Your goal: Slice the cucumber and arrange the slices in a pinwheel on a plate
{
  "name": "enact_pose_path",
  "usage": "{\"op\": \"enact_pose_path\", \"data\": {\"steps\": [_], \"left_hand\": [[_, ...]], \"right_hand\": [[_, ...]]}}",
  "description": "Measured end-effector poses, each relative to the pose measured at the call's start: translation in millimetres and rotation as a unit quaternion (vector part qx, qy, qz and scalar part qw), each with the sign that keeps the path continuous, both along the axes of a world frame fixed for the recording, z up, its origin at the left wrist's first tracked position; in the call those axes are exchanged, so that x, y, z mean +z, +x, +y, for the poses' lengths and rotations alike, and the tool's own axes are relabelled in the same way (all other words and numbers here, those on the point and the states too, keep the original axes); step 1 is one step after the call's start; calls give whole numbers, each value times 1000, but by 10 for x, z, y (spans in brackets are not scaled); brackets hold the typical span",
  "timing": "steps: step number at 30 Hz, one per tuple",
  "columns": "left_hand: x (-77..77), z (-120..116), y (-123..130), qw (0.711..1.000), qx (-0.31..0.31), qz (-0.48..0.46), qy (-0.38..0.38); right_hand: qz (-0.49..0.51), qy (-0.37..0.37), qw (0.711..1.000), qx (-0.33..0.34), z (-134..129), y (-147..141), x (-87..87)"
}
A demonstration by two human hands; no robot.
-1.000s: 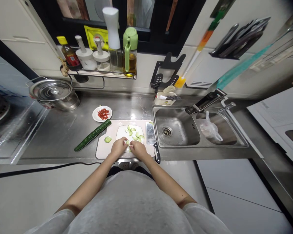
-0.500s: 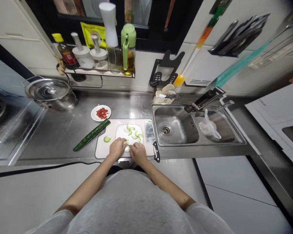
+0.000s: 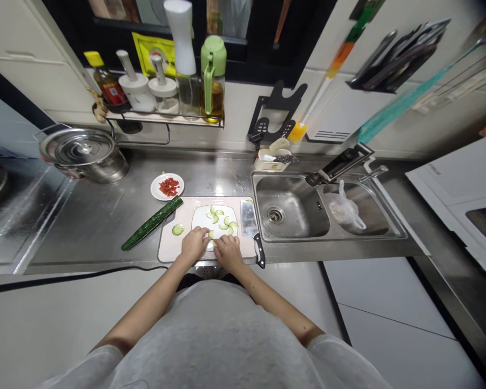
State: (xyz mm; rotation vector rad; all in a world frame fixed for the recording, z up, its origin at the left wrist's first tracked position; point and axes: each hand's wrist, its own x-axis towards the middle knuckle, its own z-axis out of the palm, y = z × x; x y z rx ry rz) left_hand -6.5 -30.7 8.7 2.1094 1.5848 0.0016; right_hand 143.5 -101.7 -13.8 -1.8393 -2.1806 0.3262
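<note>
A white square plate [image 3: 202, 216] lies on the pink cutting board [image 3: 168, 248], with thin cucumber slices [image 3: 227, 221] arranged on it in curved groups. Over the plate's near left part is my left hand [image 3: 193, 244], its fingertips closed at a slice. My right hand [image 3: 229, 253] is just beside it at the near edge, fingers together and touching a slice. Small pieces under the fingertips are partly hidden. More slices [image 3: 177, 229] rest on the board's left side. A knife [image 3: 249, 219] lies along the board's right edge. The long cucumber [image 3: 152, 222] leans over the board's left corner.
A small plate [image 3: 156, 189] of red bits stands behind the cucumber. A steel pot [image 3: 109, 165] is at the back left. To the right is a double sink [image 3: 295, 205] with a plastic bag [image 3: 345, 210]. Bottles and jars stand on a wall shelf [image 3: 157, 116].
The view has shifted very slightly. Both hands stay at the near side of the square plate, with only slight movement of the fingers.
</note>
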Motion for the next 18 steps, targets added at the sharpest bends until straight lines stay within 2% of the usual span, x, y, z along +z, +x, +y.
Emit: {"op": "enact_pose_path", "data": {"steps": [18], "left_hand": [[-28, 15, -30, 999, 7, -40, 8]], "right_hand": [[20, -3, 1000, -6, 4, 11, 18]]}}
